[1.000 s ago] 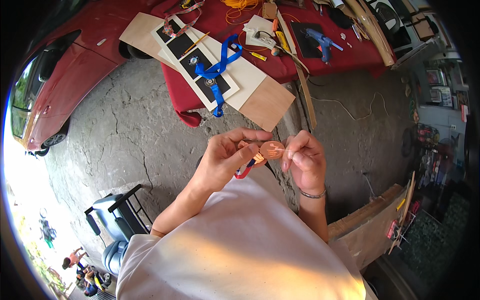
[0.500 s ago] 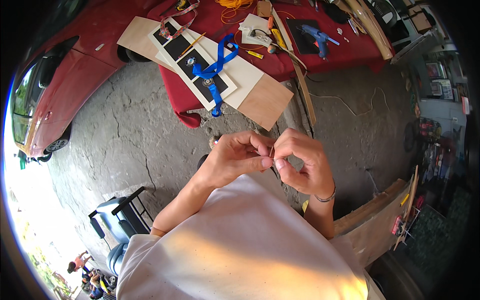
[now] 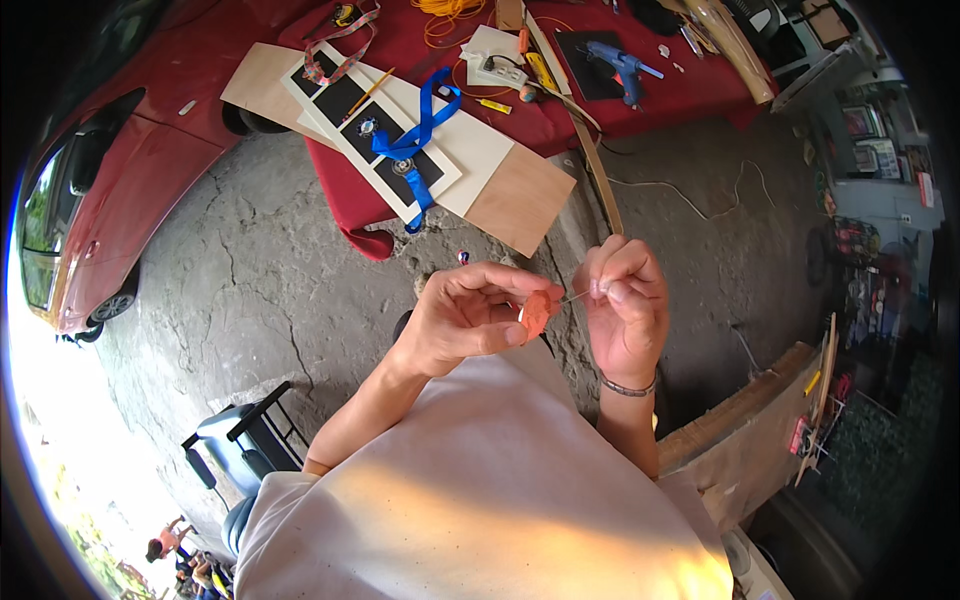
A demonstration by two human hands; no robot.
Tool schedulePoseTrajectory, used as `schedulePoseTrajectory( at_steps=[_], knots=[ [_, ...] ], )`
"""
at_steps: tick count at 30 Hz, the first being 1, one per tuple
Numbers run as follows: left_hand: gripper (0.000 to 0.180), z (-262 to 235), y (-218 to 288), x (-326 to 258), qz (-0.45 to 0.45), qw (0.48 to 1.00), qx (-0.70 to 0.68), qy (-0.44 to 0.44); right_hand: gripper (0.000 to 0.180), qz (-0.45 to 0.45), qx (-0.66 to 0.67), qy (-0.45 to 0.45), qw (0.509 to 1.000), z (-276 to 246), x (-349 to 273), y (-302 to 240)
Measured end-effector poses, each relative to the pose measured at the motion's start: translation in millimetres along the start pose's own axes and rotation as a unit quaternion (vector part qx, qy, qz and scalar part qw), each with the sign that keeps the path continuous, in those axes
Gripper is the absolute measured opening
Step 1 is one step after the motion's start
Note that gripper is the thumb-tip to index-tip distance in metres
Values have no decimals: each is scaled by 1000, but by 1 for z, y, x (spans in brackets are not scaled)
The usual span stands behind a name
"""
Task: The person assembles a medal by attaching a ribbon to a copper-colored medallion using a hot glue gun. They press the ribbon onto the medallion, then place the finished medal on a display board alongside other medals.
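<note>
My left hand [image 3: 462,318] is closed in a pinch on a small orange, roundish flat piece [image 3: 537,314] with a pale edge. Its material is hard to make out. To the right, my right hand [image 3: 630,310] has its thumb and fingertips pressed together on a thin pale strand [image 3: 576,297]. The strand reaches toward the orange piece; whether it is thread or a needle I cannot tell. Both hands are held in the air in front of my light-coloured shirt [image 3: 480,470], short of the table.
Ahead is a table with a red cloth [image 3: 350,215]. It bears wooden boards [image 3: 522,200], a white frame with black panels [image 3: 330,100], blue ribbon [image 3: 425,125], a pencil [image 3: 368,94], a blue glue gun [image 3: 622,70] and a power strip [image 3: 497,68]. A red car [image 3: 130,150] stands left.
My right hand has moved right and slightly up, away from the left, drawing the thin strand out between them. The orange piece now shows its face in my left hand.
</note>
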State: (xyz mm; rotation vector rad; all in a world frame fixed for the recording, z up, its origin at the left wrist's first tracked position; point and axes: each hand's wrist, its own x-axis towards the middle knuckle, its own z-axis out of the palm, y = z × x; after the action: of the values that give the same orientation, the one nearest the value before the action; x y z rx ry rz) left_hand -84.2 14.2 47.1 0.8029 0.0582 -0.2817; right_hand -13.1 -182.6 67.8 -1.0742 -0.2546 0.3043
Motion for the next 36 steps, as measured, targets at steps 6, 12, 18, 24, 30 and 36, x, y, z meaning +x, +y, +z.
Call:
schedulePoseTrajectory(
  at_steps=[6,12,18,24,30,36],
  knots=[
    [43,-18,-8,0,46,996,-73,-32,18,-114,106,98,983,-32,17,-28],
    [48,-20,-12,0,13,993,-115,2,32,-241,-246,123,931,-64,29,-65],
    [49,-8,-8,2,9,995,-97,2,21,-271,-532,293,747,-97,103,-96],
    [48,0,-3,-1,37,996,-10,81,13,-159,-549,102,814,-42,45,-67],
    [36,-3,5,-1,37,995,9,90,28,-204,-520,-221,800,18,5,-28],
    [42,-3,8,-3,32,994,54,90,26,-234,-582,-234,743,26,0,-36]
  ],
)
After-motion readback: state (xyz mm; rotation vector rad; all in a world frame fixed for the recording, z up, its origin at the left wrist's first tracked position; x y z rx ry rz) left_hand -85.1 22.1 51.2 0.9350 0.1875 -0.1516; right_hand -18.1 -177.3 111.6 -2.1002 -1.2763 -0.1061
